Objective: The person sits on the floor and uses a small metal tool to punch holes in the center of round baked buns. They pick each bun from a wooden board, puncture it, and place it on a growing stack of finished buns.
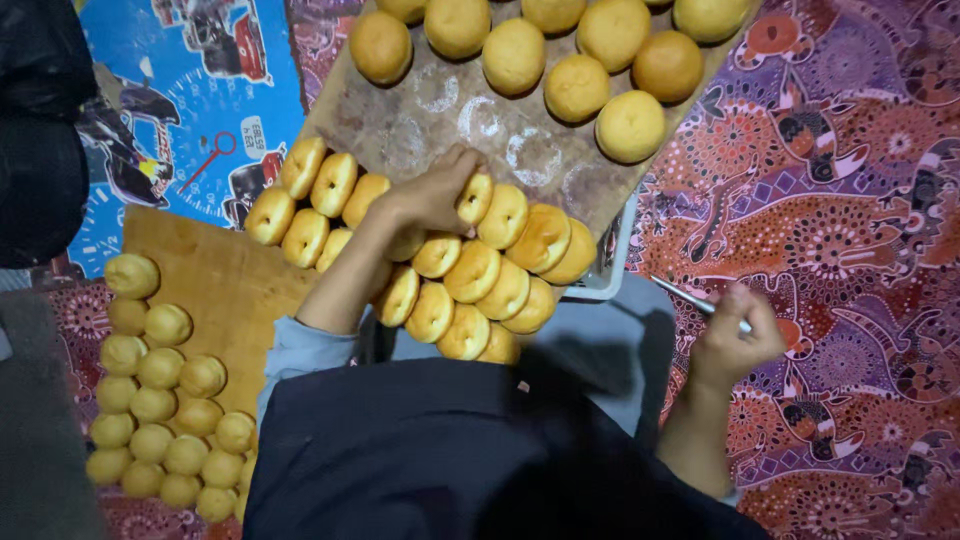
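Note:
My left hand (430,192) reaches forward and grips a yellow ring-shaped dough piece (474,197) at the edge of a tilted stack of several dough rings (470,275) standing on edge. My right hand (735,335) rests over the patterned cloth at the right, fingers closed around a thin metal stick (685,295) that points up and left. Behind the stack, several round yellow dough balls (515,55) lie on a floured wooden board (440,130).
A second wooden board (215,280) at the left carries several smaller dough balls (160,410). A white tray corner (610,270) shows under the rings. A red-purple patterned cloth (850,200) and a blue printed mat (190,100) cover the floor. A dark shape (40,130) sits at far left.

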